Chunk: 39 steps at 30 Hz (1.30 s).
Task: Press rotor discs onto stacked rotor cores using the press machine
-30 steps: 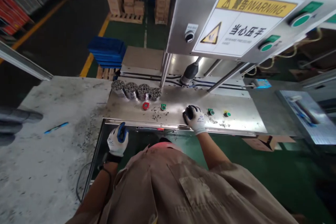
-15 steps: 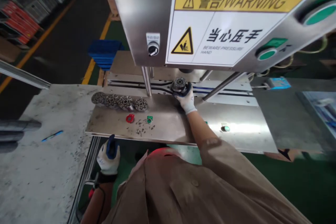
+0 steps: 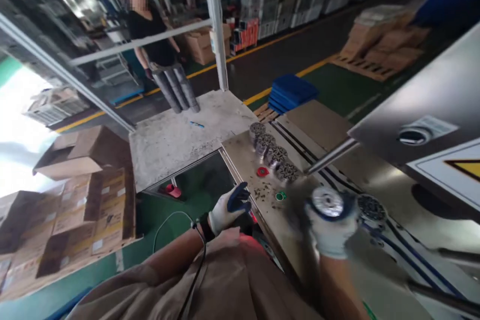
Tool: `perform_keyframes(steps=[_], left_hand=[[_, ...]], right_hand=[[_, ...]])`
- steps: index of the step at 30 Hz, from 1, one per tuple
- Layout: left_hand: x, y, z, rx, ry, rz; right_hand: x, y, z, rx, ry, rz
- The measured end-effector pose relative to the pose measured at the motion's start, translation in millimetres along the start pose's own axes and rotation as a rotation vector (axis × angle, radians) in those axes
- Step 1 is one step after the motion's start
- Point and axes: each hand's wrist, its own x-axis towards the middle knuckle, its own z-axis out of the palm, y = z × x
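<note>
In the head view my right hand (image 3: 332, 235), in a white glove with dark blue palm coating, grips a shiny round metal part (image 3: 327, 202) above the steel worktop (image 3: 245, 152). Motion blurs this hand somewhat. Just right of it a slotted round metal core (image 3: 371, 208) sits on the machine's rail track. Several similar slotted cores (image 3: 277, 155) stand in a row along the worktop, left of my right hand. My left hand (image 3: 229, 207), gloved alike, hovers by the worktop's front edge, fingers apart and holding nothing.
A red button (image 3: 262, 172) and a green button (image 3: 280, 196) sit among metal chips. The press housing (image 3: 423, 95) overhangs at right, with a steel post (image 3: 330, 156) below. Grey tubes (image 3: 176, 87) and a blue pen (image 3: 197, 124) lie on the side table. A person (image 3: 150, 25) stands beyond.
The view has swung left. My right hand has come away from the core on the track and now carries a shiny round metal part. My left hand has risen toward the worktop edge.
</note>
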Motion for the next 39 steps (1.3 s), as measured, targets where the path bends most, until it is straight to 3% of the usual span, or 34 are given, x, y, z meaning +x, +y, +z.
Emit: perform_keyframes(steps=[3,5,7,9,12,15,18,21,25,30,33,35,37,39], left_hand=[[-17.9,17.8,4.9,-0.458,0.023,-0.040],[-41.2,27.3,-1.8,-0.562,0.164,-0.033],[-75.2,31.6,-16.0,-0.615,0.350,-0.028],[-115.8,30.4,-32.3,-0.704,0.471,-0.054],[-176.2,22.9,-49.1,-0.863,0.547,-0.089],[-228.2,14.7,-53.8,-0.903,0.732,-0.002],[-278.6,4.9,-47.2,-0.824,0.997,0.130],[-331.8,-8.8,-25.4,-0.749,1.242,0.152],[-401.3,-23.0,19.5,-0.619,1.541,0.087],[-480.8,-21.2,68.2,-0.356,1.809,-0.013],[-517.9,-31.3,88.7,-0.267,1.943,-0.020],[-540.1,-50.9,97.4,-0.303,1.963,-0.010],[-566.1,-79.6,102.3,-0.328,1.926,-0.198],[-601.0,-112.4,105.9,-0.373,1.871,-0.508]], right_hand=[[-52.2,-49.3,43.1,0.048,-0.371,-0.208],[-79.1,-79.7,68.0,0.130,-0.609,-0.347],[-104.3,-104.1,87.3,0.233,-0.807,-0.360],[-130.9,-122.8,101.3,0.366,-1.005,-0.280],[-169.4,-150.2,112.8,0.504,-1.219,-0.259],[-197.5,-184.6,116.4,0.405,-1.305,-0.514],[-225.7,-214.1,121.6,0.385,-1.421,-0.772],[-272.4,-226.4,128.6,0.638,-1.725,-0.737],[-353.4,-228.2,114.5,0.832,-2.075,-0.558],[-427.9,-237.8,67.2,0.828,-2.312,-0.504],[-467.2,-244.1,44.3,0.820,-2.304,-0.726],[-502.6,-242.1,32.8,0.782,-2.261,-0.943],[-546.4,-230.4,24.1,0.700,-2.320,-1.092],[-591.2,-208.1,19.1,0.533,-2.494,-1.077]])
